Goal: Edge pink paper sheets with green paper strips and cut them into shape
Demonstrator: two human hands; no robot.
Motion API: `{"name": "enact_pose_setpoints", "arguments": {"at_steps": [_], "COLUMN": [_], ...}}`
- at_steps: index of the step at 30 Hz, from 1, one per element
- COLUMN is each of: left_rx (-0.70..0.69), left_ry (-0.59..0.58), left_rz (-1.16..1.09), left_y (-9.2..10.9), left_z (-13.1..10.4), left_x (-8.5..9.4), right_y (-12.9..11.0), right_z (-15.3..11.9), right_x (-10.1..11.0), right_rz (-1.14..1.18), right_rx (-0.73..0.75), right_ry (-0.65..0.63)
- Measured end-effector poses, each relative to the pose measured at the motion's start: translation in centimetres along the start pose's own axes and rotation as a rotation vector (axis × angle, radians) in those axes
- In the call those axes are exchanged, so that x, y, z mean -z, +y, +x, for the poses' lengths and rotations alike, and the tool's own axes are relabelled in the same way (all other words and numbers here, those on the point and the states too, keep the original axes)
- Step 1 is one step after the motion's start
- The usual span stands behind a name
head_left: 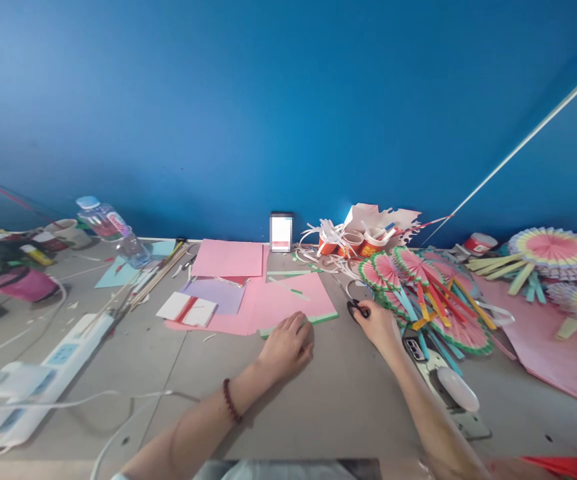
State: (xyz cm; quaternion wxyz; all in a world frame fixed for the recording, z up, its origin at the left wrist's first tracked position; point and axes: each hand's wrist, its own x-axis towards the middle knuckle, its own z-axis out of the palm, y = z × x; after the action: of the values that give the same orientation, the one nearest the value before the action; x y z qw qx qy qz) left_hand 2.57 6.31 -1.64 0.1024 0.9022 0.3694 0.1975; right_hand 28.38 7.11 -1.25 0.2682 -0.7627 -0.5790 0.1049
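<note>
My left hand (289, 343) rests on the near edge of a pink sheet of paper (303, 293) with a green border, its fingers lying lightly bent over the paper. A dark red bead bracelet (231, 400) circles that wrist. To the right of the sheet, my right hand (377, 325) is closed around the black handles of a pair of scissors (357, 309); the blades are hard to make out. Narrow green strips (288, 288) lie across the pink sheet. Just beyond my right hand are folded paper fans (418, 267) in pink and green with coloured strips.
A power strip (61, 367) with trailing white cables lies at left, near a tilted water bottle (113, 230). A phone (281, 233) leans against the blue wall. Red paper cups (372, 243) hold white strips. Another phone (415, 348) and a white mouse-shaped object (458, 389) sit beside my right forearm.
</note>
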Motion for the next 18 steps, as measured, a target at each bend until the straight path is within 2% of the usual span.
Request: {"name": "enact_pose_setpoints", "arguments": {"at_steps": [4, 8, 11, 14, 16, 18], "left_rx": [-0.030, -0.040, -0.035, -0.009, 0.004, 0.005], "left_ry": [-0.013, -0.024, -0.034, -0.047, -0.054, -0.056], "left_rz": [0.008, 0.011, 0.012, 0.006, -0.003, -0.008], "left_y": [0.3, 0.5, 0.5, 0.6, 0.6, 0.7], "left_z": [0.0, -0.1, -0.3, -0.3, -0.3, -0.3], "left_x": [0.2, 0.4, 0.5, 0.4, 0.4, 0.4], "right_y": [-0.4, -1.7, -2.6, -3.0, -3.1, -3.1], "right_z": [0.1, 0.0, -0.1, -0.1, -0.2, -0.3], "right_x": [0.6, 0.8, 1.4, 2.3, 2.8, 2.9], "right_rz": [0.384, 0.679, 1.026, 1.221, 1.180, 1.038], "right_rx": [-0.207, -0.350, -0.398, -0.353, -0.258, -0.144], "right_ry": [-0.159, -0.224, -0.469, -0.726, -0.782, -0.769]}}
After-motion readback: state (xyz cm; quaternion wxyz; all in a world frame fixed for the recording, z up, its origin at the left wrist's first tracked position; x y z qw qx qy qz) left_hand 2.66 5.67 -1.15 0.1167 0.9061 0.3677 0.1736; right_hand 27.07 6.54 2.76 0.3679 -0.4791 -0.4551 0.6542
